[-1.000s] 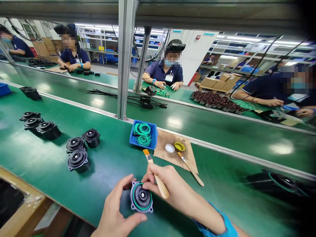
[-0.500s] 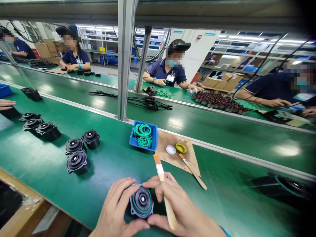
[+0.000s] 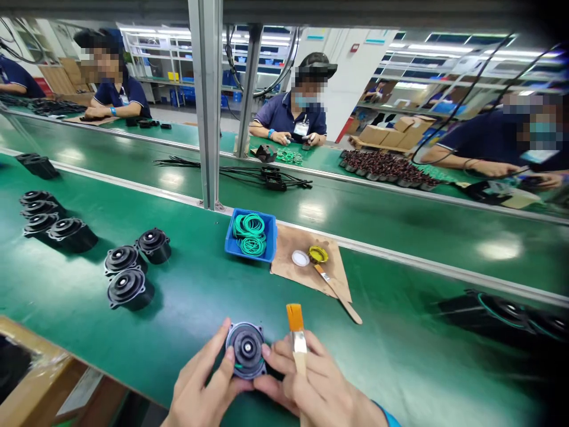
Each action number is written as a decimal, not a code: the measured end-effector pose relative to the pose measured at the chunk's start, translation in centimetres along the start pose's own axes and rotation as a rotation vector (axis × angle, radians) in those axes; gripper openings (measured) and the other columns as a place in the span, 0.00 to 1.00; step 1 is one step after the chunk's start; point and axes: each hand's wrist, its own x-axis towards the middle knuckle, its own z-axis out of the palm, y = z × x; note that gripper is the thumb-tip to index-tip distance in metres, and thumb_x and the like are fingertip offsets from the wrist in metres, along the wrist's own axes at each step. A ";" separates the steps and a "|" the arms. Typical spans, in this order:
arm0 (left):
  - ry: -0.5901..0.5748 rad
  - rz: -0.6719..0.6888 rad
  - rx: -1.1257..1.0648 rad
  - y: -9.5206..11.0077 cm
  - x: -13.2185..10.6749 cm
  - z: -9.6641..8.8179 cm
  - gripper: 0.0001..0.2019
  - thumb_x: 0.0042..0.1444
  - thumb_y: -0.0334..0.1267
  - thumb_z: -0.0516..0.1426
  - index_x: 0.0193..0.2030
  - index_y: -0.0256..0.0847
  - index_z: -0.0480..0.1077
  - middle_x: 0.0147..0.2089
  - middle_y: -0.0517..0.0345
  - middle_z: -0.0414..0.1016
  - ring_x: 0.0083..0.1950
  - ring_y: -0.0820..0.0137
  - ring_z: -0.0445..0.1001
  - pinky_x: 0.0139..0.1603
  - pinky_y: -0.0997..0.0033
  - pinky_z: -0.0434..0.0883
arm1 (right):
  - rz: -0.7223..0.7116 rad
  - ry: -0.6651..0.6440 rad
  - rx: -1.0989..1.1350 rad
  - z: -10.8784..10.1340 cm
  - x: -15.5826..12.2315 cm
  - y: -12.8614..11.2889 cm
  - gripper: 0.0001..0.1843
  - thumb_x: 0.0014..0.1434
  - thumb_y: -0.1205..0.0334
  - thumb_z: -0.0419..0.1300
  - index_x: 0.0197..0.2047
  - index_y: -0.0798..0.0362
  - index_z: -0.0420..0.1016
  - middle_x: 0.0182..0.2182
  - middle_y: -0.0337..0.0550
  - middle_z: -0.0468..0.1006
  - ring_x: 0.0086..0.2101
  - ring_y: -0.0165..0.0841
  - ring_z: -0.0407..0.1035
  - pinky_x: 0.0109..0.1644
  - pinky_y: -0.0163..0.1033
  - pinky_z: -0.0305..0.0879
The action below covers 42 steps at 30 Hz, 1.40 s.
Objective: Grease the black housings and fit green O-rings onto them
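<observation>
Near the bottom middle stands a black round motor housing (image 3: 248, 351) with a stepped top and a pale pin at its centre. A short stretch of green rubber ring (image 3: 239, 366) shows in its groove; the rest is hidden or too fine to see. My left hand (image 3: 207, 379) grips the housing from the left, thumb low and fingers along its side. In my right hand (image 3: 311, 373) a flat paintbrush (image 3: 299, 341) is held with its orange bristles up, while my thumb and fingertips touch the housing's right side. Behind them is a blue bin (image 3: 228, 242) of green rubber rings (image 3: 252, 232).
Several black housings (image 3: 128, 289) stand on the left of the green bench; more (image 3: 498, 311) are at the right. A cardboard sheet (image 3: 284, 270) carries a second brush (image 3: 340, 296), a yellow-rimmed pot (image 3: 318, 254) and a white lid (image 3: 300, 258). A metal post (image 3: 208, 118) rises behind. Co-workers sit opposite.
The housing has turned between my hands, and less of the green ring shows. The brush in my right hand has swung more upright. The camera view has shifted slightly.
</observation>
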 end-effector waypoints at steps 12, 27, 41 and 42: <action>0.103 -0.355 -0.185 1.5 -0.6 0.1 0.14 0.56 0.30 0.65 0.49 0.47 0.75 0.60 0.51 0.74 0.60 0.57 0.78 0.58 0.58 0.79 | 0.180 0.060 0.481 -0.7 1.7 -0.4 0.09 0.71 0.66 0.56 0.37 0.47 0.64 0.35 0.41 0.85 0.35 0.34 0.78 0.44 0.43 0.75; -0.150 -0.801 -0.448 1.8 1.1 0.3 0.30 0.42 0.38 0.73 0.53 0.46 0.69 0.51 0.56 0.81 0.51 0.59 0.81 0.51 0.63 0.78 | 0.934 0.082 0.903 -5.8 3.9 0.5 0.24 0.69 0.39 0.53 0.37 0.51 0.76 0.21 0.39 0.71 0.22 0.30 0.61 0.24 0.34 0.56; -0.124 -0.826 -0.434 1.8 1.0 0.2 0.33 0.39 0.43 0.75 0.53 0.48 0.70 0.52 0.57 0.81 0.54 0.58 0.80 0.54 0.62 0.77 | 1.133 -0.280 1.068 -3.7 3.5 -0.2 0.29 0.67 0.33 0.50 0.32 0.53 0.67 0.16 0.37 0.70 0.20 0.27 0.56 0.24 0.32 0.54; -0.142 -0.803 -0.428 1.7 0.8 0.2 0.33 0.40 0.44 0.75 0.53 0.49 0.69 0.52 0.57 0.81 0.54 0.59 0.81 0.53 0.62 0.78 | 1.127 -0.277 1.060 -3.6 3.5 -0.1 0.29 0.67 0.34 0.50 0.32 0.53 0.67 0.16 0.37 0.71 0.19 0.27 0.57 0.24 0.32 0.55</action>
